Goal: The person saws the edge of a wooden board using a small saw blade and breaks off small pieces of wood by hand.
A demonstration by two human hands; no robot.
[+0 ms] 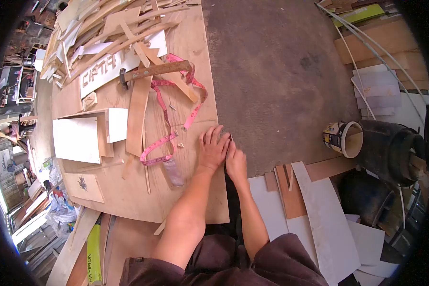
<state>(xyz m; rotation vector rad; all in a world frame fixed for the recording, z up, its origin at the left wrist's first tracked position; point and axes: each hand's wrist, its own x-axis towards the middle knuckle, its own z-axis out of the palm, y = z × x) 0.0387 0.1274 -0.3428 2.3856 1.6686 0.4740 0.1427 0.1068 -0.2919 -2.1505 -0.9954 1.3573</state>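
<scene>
At the four-o'clock edge of the plywood surface (133, 204), the left hand (214, 148) is rested beside the right hand (236, 163), though whether anything is grasped by either cannot be told, and skin could be scraped if that edge is rubbed.

Left of hands (214, 149) (236, 165): looped pink measuring tape (194, 115), wooden-handled hammer (152, 71) obstruct pale plywood worktop (200, 202). Right: open passage above dark brown floor (276, 90) until white-rimmed yellow-and-black bucket (335, 137).
</scene>
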